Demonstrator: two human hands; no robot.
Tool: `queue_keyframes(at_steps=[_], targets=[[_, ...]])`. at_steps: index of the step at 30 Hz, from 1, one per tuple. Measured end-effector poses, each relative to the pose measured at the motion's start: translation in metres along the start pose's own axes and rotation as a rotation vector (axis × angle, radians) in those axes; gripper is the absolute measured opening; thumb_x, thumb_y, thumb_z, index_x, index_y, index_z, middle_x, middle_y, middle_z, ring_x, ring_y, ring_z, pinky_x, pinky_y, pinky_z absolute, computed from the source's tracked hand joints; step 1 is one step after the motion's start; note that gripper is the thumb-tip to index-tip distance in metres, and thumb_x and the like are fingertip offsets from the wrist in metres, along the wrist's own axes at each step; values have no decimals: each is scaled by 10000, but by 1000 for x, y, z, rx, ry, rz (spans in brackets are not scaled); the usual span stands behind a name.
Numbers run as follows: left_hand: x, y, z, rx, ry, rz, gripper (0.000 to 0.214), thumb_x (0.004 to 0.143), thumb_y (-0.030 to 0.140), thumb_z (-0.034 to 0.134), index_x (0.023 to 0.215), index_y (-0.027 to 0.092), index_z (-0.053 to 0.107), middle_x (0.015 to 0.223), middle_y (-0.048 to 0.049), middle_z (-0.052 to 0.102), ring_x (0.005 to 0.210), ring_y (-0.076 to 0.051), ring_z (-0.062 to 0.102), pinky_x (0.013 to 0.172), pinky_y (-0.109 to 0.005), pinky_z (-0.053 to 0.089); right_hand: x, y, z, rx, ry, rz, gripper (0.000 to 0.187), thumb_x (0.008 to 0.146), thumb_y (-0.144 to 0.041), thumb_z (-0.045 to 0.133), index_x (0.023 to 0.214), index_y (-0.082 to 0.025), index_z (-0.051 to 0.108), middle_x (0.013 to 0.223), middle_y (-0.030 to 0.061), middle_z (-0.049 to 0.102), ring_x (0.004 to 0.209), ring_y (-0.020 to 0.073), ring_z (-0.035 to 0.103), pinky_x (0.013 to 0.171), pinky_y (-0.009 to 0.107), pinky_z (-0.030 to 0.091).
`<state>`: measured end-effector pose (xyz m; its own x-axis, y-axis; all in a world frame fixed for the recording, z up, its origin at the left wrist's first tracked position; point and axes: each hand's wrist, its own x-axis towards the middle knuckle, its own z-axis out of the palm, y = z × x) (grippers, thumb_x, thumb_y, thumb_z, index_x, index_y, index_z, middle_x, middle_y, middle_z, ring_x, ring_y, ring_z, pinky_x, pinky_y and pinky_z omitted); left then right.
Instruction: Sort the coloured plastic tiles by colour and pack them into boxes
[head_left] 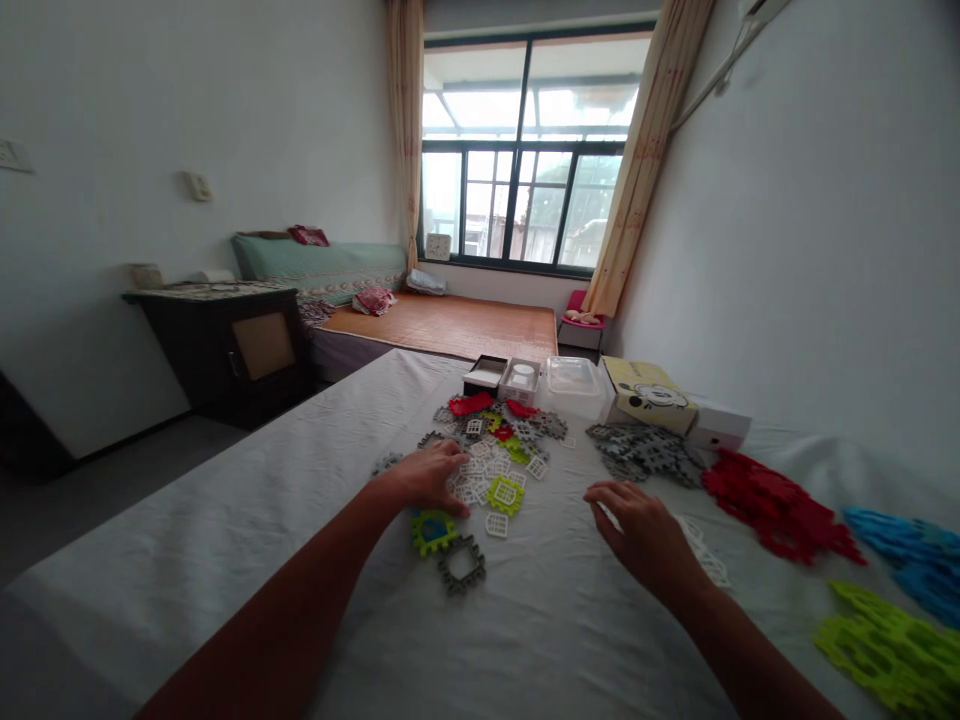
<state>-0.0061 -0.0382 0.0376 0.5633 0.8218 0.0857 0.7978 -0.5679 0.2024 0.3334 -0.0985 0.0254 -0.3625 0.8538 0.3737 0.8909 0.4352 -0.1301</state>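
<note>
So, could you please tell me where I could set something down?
White sheet lies bare left of the left forearm and between the white window pieces and right hand. Crowded: around the left hand and the red pile.

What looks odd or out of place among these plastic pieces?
Mainly the mixed pile by the left hand: white, gray, red and lime lie jumbled, whereas the red heap and lime heap are each one color.

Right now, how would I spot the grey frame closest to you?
On the white cloth, find the left hand. Below it in the picture is a green piece. The grey frame lies at its lower right, set apart by its dark, hollow square.
</note>
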Motion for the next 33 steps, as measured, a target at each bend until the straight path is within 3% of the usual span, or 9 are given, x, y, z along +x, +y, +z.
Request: queue_keyframes(at_steps=[4, 8, 12, 16, 20, 24, 28, 30, 33], targets=[[2, 4, 4, -102, 0, 66, 621, 627, 413, 778, 1188, 212, 603, 1197, -103, 584, 1087, -270, 553, 942, -334, 426, 0, -10, 1, 42, -32, -3, 232, 887, -231, 432, 972, -240, 648, 1048, 41, 672, 974, 209, 598, 861, 356, 442], [9, 26, 12, -251, 38, 154, 415, 718, 199, 676, 1133, 200, 645, 1127, -85, 623, 947, -202, 617, 850, -280, 477, -1, -23, 5, 94, -109, -14, 243, 898, -233, 413, 929, -237, 654, 1007, 49, 677, 952, 208, 605, 834, 347, 456], [13, 48, 25, -481, 17, 205, 308, 747, 208, 659, 1054, 183, 678, 1112, -80, 618, 730, -123, 637, 696, -232, 520, -2, -36, 8, 191, -120, -11, 266, 902, -225, 410, 1026, -243, 645, 1035, 48, 670, 973, 199, 603, 854, 341, 462], [16, 53, 32, -660, 101, 230, 286, 796, 199, 612, 1076, 178, 665, 1118, -80, 615, 867, -143, 636, 738, -232, 530, -1, -46, 11, 311, -103, -28, 287, 913, -240, 425, 1131, -245, 612, 1081, 59, 653, 1003, 190, 595, 889, 335, 467], [17, 48, 25, -594, 231, 165, 265, 822, 155, 551, 1050, 200, 677, 1142, -66, 627, 1021, -175, 592, 814, -261, 509, 0, -57, 16, 281, -154, -134, 277, 896, -295, 508, 1153, -255, 603, 1136, 58, 631, 1046, 210, 562, 908, 339, 466], [18, 45, 20, -515, 237, 132, 250, 811, 136, 545, 1000, 197, 696, 1089, -55, 657, 961, -170, 607, 784, -256, 503, 0, -68, 20, 136, -173, -258, 271, 859, -290, 584, 1128, -284, 610, 1115, 42, 630, 1022, 221, 545, 874, 337, 472], [18, 45, 22, -452, 214, 144, 240, 817, 143, 538, 990, 198, 696, 1049, -43, 668, 923, -159, 612, 789, -254, 495, 0, -74, 25, 12, -118, -322, 179, 895, -226, 514, 1038, -248, 620, 1029, 54, 641, 971, 211, 555, 834, 329, 458], [17, 44, 24, -421, 211, 149, 232, 824, 151, 537, 985, 203, 696, 1047, -42, 670, 938, -163, 610, 833, -272, 488, 2, -72, 24, -14, -73, -292, 183, 911, -192, 464, 1004, -232, 617, 1015, 58, 641, 950, 199, 565, 818, 318, 448], [16, 45, 24, -379, 228, 196, 219, 854, 183, 526, 993, 211, 693, 1062, -47, 667, 997, -174, 592, 917, -303, 456, 5, -54, 15, -52, 22, -118, 202, 917, -181, 412, 944, -206, 611, 982, 69, 638, 904, 186, 572, 801, 306, 435]])
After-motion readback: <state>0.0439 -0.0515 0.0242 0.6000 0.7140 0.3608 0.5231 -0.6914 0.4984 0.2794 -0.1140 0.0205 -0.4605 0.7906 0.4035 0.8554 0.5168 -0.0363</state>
